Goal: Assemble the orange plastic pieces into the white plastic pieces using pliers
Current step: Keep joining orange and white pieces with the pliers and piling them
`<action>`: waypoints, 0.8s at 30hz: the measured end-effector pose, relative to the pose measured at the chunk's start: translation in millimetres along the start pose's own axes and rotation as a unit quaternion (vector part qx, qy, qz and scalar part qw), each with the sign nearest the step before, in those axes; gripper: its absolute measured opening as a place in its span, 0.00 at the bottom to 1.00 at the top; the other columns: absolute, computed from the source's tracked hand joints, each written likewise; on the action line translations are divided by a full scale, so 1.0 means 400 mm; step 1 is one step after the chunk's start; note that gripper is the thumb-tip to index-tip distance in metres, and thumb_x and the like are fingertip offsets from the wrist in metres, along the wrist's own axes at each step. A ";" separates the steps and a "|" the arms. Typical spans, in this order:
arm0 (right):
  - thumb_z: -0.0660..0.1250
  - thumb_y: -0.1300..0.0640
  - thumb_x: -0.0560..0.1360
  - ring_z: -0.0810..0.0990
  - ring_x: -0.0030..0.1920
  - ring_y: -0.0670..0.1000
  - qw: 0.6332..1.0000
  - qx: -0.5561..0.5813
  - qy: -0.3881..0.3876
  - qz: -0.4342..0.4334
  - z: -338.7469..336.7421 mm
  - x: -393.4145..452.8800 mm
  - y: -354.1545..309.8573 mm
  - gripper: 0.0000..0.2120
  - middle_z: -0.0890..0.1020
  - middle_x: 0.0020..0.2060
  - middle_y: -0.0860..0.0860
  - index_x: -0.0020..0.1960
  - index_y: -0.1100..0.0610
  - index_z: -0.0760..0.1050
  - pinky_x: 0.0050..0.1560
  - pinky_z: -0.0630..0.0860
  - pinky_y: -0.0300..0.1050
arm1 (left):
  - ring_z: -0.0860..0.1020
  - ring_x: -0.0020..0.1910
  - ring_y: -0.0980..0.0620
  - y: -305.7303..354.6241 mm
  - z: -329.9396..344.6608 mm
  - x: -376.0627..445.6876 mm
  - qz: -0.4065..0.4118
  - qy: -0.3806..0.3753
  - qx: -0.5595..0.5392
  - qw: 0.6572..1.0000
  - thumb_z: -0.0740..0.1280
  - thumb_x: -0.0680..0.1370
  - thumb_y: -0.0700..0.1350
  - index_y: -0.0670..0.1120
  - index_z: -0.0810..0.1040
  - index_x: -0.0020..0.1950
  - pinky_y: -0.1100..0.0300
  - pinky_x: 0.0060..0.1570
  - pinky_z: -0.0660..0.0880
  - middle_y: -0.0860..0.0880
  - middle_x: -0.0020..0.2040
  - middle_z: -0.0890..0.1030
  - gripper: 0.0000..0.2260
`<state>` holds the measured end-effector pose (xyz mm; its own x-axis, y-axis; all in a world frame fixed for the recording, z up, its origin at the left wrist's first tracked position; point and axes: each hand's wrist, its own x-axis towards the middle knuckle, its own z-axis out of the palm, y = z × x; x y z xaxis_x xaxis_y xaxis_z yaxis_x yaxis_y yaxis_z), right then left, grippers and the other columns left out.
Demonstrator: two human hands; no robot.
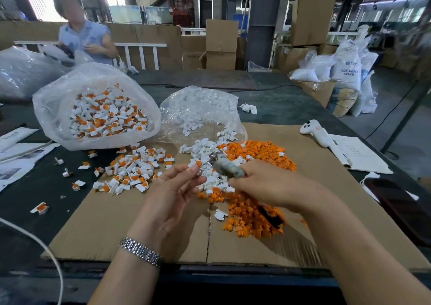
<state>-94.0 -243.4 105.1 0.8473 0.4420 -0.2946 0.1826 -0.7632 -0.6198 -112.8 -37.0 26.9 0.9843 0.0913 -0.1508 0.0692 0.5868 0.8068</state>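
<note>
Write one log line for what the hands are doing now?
left hand: pinches piece | right hand: grips pliers | pliers: beside piece | step: pressing orange into white

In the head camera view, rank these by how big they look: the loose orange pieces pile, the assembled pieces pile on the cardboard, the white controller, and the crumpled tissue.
1. Loose orange pieces pile
2. Assembled pieces pile, somewhat smaller
3. White controller
4. Crumpled tissue, though it lies farther from the camera, so it may only look smallest
</note>
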 end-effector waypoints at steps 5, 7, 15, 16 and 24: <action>0.58 0.48 0.84 0.68 0.31 0.49 0.999 -0.039 0.000 -0.024 0.022 -0.014 -0.050 0.16 0.71 0.33 0.52 0.40 0.55 0.70 0.35 0.65 0.46 | 0.86 0.41 0.49 0.008 0.012 -0.006 0.024 0.019 0.014 0.999 0.77 0.69 0.40 0.43 0.81 0.46 0.64 0.34 0.80 0.44 0.43 0.86 0.09; 0.58 0.48 0.84 0.68 0.31 0.48 0.999 -0.042 0.001 -0.028 0.029 -0.014 -0.056 0.15 0.71 0.33 0.51 0.43 0.56 0.72 0.34 0.65 0.45 | 0.86 0.40 0.50 0.009 0.016 -0.009 0.034 0.031 0.023 0.999 0.77 0.69 0.39 0.43 0.80 0.45 0.64 0.33 0.80 0.44 0.43 0.87 0.09; 0.58 0.46 0.84 0.70 0.28 0.45 0.997 -0.050 0.017 -0.048 0.057 -0.003 -0.040 0.15 0.74 0.33 0.50 0.42 0.53 0.69 0.29 0.68 0.38 | 0.85 0.36 0.51 0.006 0.021 -0.024 0.046 0.025 0.069 0.996 0.77 0.67 0.40 0.44 0.80 0.42 0.65 0.32 0.79 0.45 0.38 0.85 0.08; 0.58 0.45 0.84 0.72 0.29 0.47 0.997 -0.053 0.024 -0.051 0.063 0.000 -0.036 0.16 0.75 0.33 0.51 0.42 0.54 0.70 0.32 0.69 0.41 | 0.85 0.36 0.52 0.007 0.018 -0.024 0.045 0.021 0.074 0.996 0.77 0.67 0.40 0.44 0.80 0.41 0.65 0.32 0.79 0.45 0.38 0.85 0.08; 0.60 0.40 0.81 0.71 0.29 0.47 0.989 -0.077 0.118 -0.046 0.117 0.032 -0.012 0.19 0.75 0.33 0.51 0.40 0.53 0.71 0.30 0.68 0.43 | 0.84 0.33 0.51 0.013 0.000 -0.019 0.026 0.008 0.083 0.996 0.76 0.67 0.38 0.42 0.82 0.37 0.65 0.32 0.79 0.44 0.36 0.84 0.04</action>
<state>-107.4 -212.1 70.1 0.9131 0.4041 -0.0543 0.3216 -0.7957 -0.5133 -120.1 -34.7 32.1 0.9845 0.1318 -0.1154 0.0463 0.4400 0.8968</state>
